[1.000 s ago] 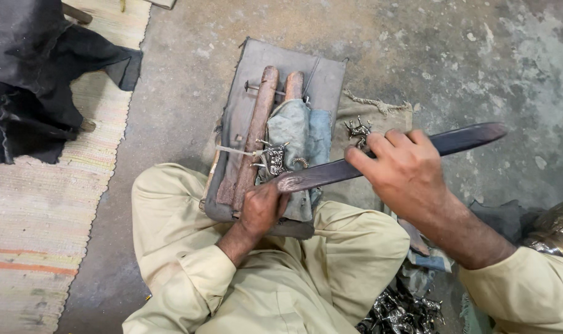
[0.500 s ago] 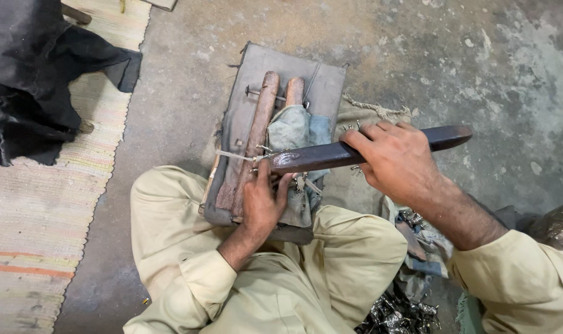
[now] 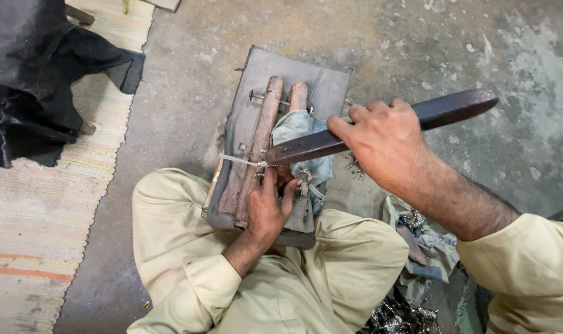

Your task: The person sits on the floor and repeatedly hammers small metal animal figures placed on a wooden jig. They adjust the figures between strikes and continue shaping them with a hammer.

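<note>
Here, metal file point(image 3: 306, 146) in right hand point(image 3: 386, 145)

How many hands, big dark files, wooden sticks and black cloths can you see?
Hands: 2, the left hand on the sticks, the right hand gripping the file
Dark file: 1
Wooden sticks: 2, side by side on the grey pad
Black cloth: 1, on the striped mat
Total: 6
</note>
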